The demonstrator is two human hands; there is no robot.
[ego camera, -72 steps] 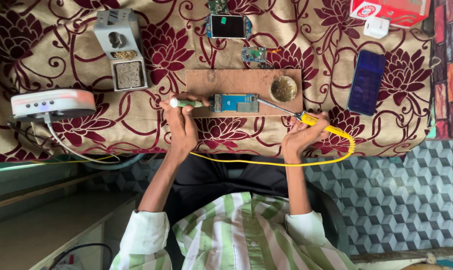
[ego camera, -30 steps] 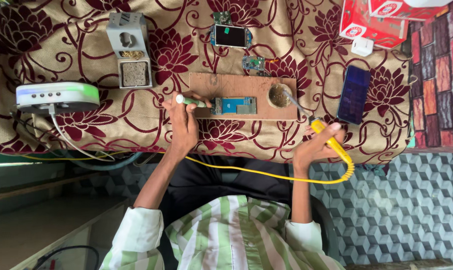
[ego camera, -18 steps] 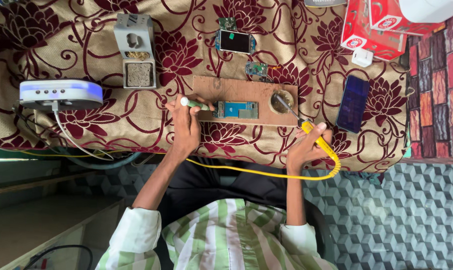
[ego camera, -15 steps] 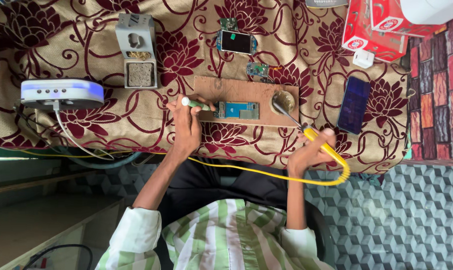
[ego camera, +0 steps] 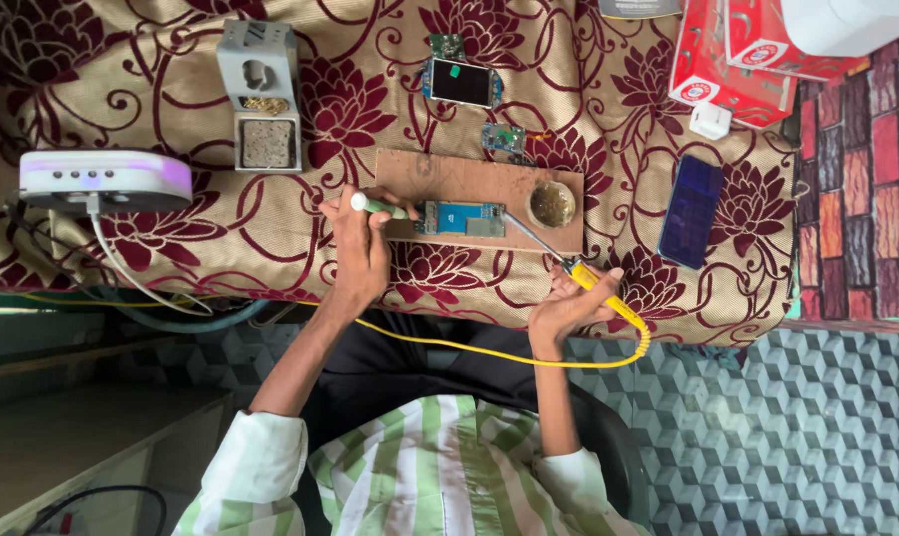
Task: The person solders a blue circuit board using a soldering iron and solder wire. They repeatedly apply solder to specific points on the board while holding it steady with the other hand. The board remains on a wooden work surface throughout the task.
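**Soldering iron held to a blue circuit board on a wooden block**

Nearest the camera, a green-and-white striped shirt (ego camera: 410, 476) is seen, with both bare forearms reaching up to a table covered by a cream cloth with dark red flowers (ego camera: 171, 89).

The right hand (ego camera: 568, 310) is closed around the yellow handle of a soldering iron (ego camera: 593, 288); the fingers are curled about the grip, with the thumb laid along it. The metal shaft is slanted up and to the left, and its tip is brought to the right end of a blue circuit board (ego camera: 461, 217). A yellow cable (ego camera: 489, 352) is trailed from the handle, looping below the table edge and across the lap.

The left hand (ego camera: 360, 248) is set at the left end of the board. A thin white-and-green tool (ego camera: 378, 206) is pinched between thumb and fingertips, its point directed at the board's left edge.

The board lies flat on a brown wooden block (ego camera: 439, 179), along the block's near edge. A small round tin (ego camera: 552, 204) of dull yellow paste is placed on the block's right end, just beside the iron's shaft.

Further out, a dark blue phone (ego camera: 691, 210) lies to the right, well apart from the block. A white device with a cable (ego camera: 105, 179) is seen at far left, and a grey iron stand with a sponge (ego camera: 263, 94) behind it. Beyond the block, a small green board (ego camera: 504, 139) and a phone part with a dark screen (ego camera: 459, 79) are laid out. Red and white boxes (ego camera: 732, 55) are stacked at the far right.
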